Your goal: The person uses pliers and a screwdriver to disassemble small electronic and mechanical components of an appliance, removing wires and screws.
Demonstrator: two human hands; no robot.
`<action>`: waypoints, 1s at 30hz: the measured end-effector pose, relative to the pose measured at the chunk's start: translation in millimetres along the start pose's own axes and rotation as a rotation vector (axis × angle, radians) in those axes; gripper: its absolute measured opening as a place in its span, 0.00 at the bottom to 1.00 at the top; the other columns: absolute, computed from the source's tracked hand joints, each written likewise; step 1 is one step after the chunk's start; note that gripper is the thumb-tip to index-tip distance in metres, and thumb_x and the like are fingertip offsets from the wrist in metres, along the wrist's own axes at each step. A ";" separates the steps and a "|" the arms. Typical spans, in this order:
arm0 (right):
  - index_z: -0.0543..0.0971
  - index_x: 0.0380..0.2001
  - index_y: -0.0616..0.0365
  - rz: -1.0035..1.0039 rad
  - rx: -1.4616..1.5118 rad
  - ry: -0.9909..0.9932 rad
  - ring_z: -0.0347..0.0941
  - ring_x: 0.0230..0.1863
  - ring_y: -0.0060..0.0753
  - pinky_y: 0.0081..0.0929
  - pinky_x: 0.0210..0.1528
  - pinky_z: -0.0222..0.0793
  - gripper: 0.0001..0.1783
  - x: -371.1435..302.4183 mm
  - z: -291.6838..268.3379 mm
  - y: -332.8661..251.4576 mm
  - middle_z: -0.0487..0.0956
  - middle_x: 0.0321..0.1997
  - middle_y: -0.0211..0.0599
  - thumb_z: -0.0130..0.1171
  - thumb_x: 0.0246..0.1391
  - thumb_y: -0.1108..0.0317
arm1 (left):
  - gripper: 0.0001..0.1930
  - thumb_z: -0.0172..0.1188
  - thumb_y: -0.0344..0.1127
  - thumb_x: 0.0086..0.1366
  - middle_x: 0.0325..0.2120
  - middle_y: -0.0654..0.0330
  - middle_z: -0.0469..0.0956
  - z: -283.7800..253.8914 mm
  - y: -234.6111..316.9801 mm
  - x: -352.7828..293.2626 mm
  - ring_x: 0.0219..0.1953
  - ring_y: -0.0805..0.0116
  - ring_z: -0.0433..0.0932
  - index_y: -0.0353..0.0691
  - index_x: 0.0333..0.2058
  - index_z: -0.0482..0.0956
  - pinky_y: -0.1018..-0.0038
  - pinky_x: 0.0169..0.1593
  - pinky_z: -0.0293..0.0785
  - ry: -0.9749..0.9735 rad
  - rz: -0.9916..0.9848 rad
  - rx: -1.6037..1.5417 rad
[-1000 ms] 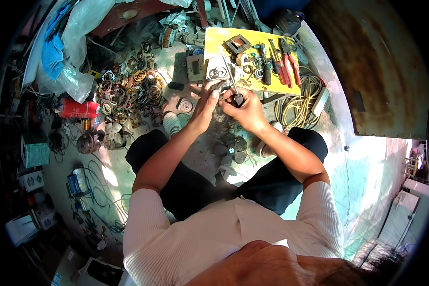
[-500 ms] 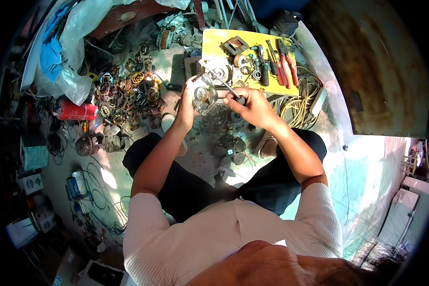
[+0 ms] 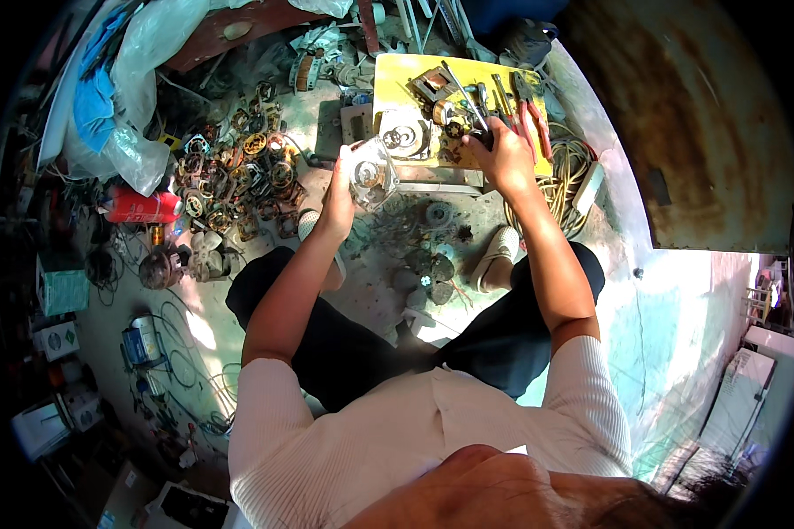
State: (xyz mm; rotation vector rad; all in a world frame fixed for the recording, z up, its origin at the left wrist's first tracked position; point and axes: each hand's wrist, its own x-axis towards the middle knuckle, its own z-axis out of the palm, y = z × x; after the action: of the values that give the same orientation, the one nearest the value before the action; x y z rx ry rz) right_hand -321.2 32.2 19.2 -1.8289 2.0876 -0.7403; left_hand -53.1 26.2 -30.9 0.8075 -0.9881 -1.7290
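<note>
My left hand [image 3: 337, 198] grips a square, silvery motor end cover [image 3: 372, 176] by its left edge; it has a round seat in its middle. My right hand [image 3: 507, 160] is over the right half of a yellow tabletop [image 3: 400, 78], its fingers round the dark handle of a screwdriver [image 3: 465, 95]. The screwdriver's shaft slants away to the far left. Close by on the yellow surface lie red-handled pliers [image 3: 531, 110], a rusty square metal frame [image 3: 434, 84] and a copper-wound ring. Another pale metal cover [image 3: 404, 137] rests at its near left corner.
A heap of motor parts and copper windings [image 3: 247, 167] covers the floor at left, beside a red bottle [image 3: 146, 205]. Coiled cable [image 3: 563, 181] lies right of the table. Round dark pieces [image 3: 423, 275] sit between my feet. A rusty panel [image 3: 715, 132] stands at far right.
My right hand has moved away from the end cover, far and right over the yellow tabletop, carrying the screwdriver. My left hand has tilted the cover and shifted slightly left.
</note>
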 end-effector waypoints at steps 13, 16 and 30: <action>0.78 0.56 0.45 -0.541 0.083 -0.347 0.75 0.37 0.45 0.39 0.43 0.72 0.24 -46.0 -28.0 -47.8 0.76 0.34 0.40 0.60 0.54 0.71 | 0.30 0.38 0.57 0.74 0.54 0.57 0.72 -13.5 10.2 6.9 0.55 0.68 0.71 0.37 0.61 0.63 0.70 0.59 0.66 -0.005 0.138 0.073; 0.78 0.55 0.45 -0.504 0.124 -0.403 0.77 0.39 0.46 0.39 0.44 0.73 0.23 -47.6 -29.4 -48.8 0.78 0.36 0.41 0.59 0.54 0.71 | 0.30 0.41 0.57 0.73 0.53 0.57 0.72 -16.5 8.0 8.4 0.56 0.68 0.70 0.36 0.60 0.63 0.71 0.60 0.62 -0.011 0.235 0.296; 0.82 0.50 0.45 -0.482 0.018 -0.282 0.77 0.39 0.47 0.38 0.45 0.73 0.24 -51.8 -24.8 -39.0 0.79 0.37 0.41 0.60 0.47 0.73 | 0.34 0.49 0.60 0.68 0.51 0.55 0.74 6.5 32.2 -2.0 0.54 0.67 0.70 0.37 0.60 0.65 0.70 0.60 0.62 -0.056 0.325 0.592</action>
State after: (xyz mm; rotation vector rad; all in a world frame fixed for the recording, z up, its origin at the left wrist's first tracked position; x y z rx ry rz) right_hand -292.5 84.9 54.2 -2.3028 1.4775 -0.5561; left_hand -44.9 22.6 0.8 0.9035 -1.6099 -1.1920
